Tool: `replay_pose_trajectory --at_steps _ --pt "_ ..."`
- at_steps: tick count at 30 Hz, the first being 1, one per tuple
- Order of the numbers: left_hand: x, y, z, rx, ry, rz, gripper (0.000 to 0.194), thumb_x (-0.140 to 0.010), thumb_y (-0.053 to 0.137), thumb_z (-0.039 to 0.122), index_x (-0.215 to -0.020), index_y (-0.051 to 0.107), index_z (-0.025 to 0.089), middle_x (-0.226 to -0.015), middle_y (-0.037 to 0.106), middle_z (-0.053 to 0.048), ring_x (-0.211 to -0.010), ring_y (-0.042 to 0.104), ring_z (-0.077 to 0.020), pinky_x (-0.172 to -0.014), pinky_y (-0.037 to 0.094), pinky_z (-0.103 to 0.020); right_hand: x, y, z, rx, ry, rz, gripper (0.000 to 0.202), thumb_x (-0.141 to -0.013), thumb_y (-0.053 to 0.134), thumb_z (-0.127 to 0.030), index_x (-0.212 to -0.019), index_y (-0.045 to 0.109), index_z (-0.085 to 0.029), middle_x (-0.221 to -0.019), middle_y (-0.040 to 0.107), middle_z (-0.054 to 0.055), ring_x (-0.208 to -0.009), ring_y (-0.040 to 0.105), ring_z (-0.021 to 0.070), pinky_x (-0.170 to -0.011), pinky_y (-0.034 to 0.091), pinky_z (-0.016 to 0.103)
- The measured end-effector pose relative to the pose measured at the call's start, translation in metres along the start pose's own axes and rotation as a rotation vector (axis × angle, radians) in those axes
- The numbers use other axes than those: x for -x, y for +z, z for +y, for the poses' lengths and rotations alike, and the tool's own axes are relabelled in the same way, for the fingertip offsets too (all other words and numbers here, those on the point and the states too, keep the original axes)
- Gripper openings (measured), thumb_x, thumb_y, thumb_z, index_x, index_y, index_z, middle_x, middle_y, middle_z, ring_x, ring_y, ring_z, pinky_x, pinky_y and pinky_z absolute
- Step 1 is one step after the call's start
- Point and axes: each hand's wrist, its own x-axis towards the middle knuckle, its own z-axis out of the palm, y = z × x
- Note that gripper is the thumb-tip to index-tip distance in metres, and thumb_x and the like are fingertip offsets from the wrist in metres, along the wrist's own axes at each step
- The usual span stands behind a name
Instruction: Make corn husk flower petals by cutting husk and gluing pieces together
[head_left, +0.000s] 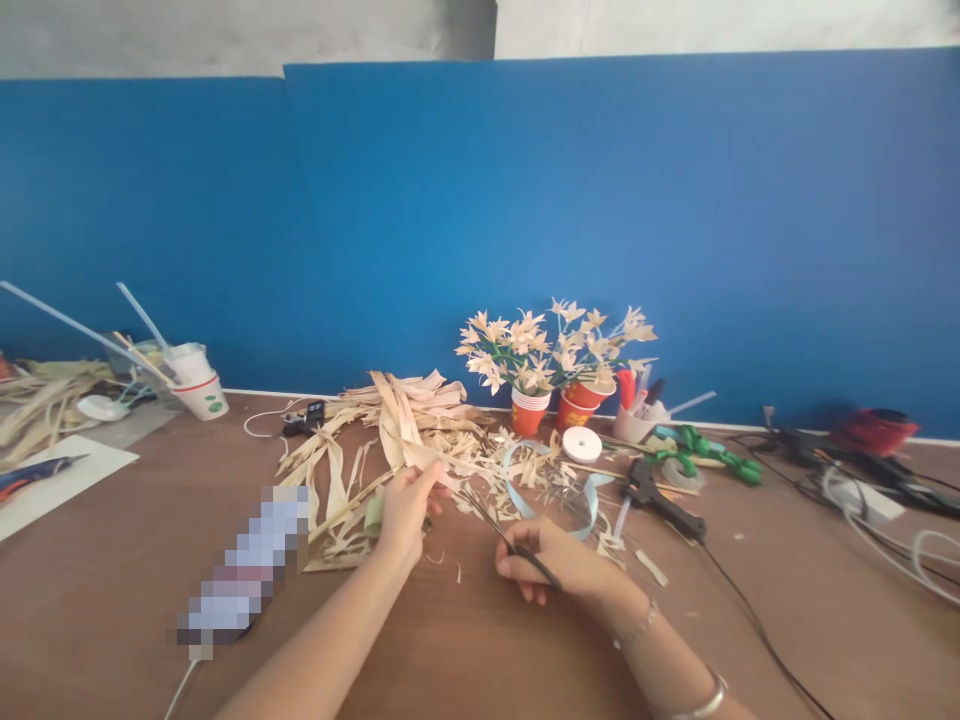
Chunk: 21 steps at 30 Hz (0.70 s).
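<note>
My left hand (406, 517) pinches a pale, dried corn husk strip (405, 440) between thumb and fingers; part of the strip sticks out to the right of the fingertips. In my right hand (553, 562) is a pair of dark-handled scissors (491, 520). The blades point up and left, close to the strip by my left fingertips; I cannot tell whether they touch it. Behind both hands lies a pile of dried husks (442, 392) with many small cut scraps (480, 440) scattered to its right.
Pale husk flowers (525, 345) stand in red paper cups (529, 412) near the blue partition (480, 220). A white tape roll (582, 444), a black glue gun (664, 503) with its cord and green ribbon (697, 445) lie right. Left are a blurred-out device (247, 570) and a white cup (202, 395).
</note>
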Motion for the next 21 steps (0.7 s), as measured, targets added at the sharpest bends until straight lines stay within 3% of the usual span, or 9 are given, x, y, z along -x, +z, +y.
replay_pose_trajectory --at_steps 5,21 --pt "0.003 0.002 -0.003 -0.087 0.042 0.016 0.032 -0.063 0.070 0.043 -0.059 0.058 0.014 -0.054 0.064 -0.002 -0.051 0.061 -0.0142 -0.039 0.033 -0.017 0.001 0.004 -0.005 -0.037 -0.022 -0.003 0.031 -0.070 0.067 -0.043 -0.077 0.058 -0.014 -0.048 0.053 -0.005 -0.041 0.048 0.0069 -0.038 0.040 0.016" --pt "0.018 0.013 0.002 -0.065 -0.050 -0.051 0.026 -0.061 0.072 0.036 -0.063 0.062 0.012 -0.052 0.064 -0.003 -0.053 0.062 -0.0153 -0.041 0.040 -0.018 -0.005 0.011 -0.001 -0.105 -0.010 0.056 0.033 -0.070 0.067 -0.046 -0.074 0.058 -0.015 -0.042 0.052 -0.007 -0.034 0.042 0.0048 -0.035 0.033 0.014"
